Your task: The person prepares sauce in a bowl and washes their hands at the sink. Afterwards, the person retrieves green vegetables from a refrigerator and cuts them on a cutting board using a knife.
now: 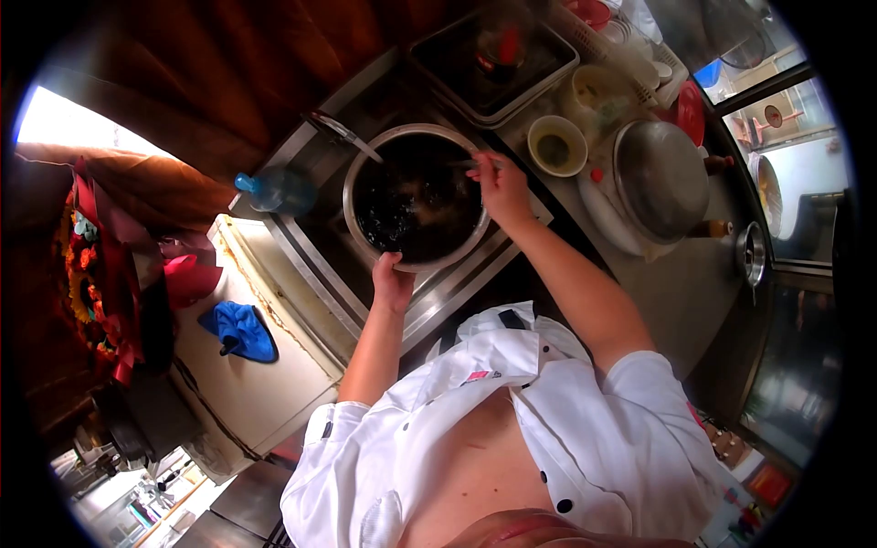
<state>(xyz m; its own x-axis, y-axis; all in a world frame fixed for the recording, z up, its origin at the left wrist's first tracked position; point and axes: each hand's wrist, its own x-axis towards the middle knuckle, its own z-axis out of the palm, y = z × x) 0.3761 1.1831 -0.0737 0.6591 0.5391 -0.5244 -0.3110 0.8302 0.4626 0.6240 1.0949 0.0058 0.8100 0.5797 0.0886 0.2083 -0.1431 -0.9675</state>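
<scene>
A round metal basin (350,206) with dark liquid and dark pieces in it sits under the faucet (359,144). My left hand (393,285) is closed on the near rim, its thumb over the edge. At the right rim, my right hand (504,190) pinches what looks like a thin metal utensil (462,164). The utensil's far end reaches over the dark liquid and cannot be made out.
A blue plastic bottle (274,193) lies left of the basin; a blue cloth (242,332) is on a white surface. To the right are a cream bowl (557,146) and a large lidded pot (662,178). A rectangular tray (539,89) stands behind.
</scene>
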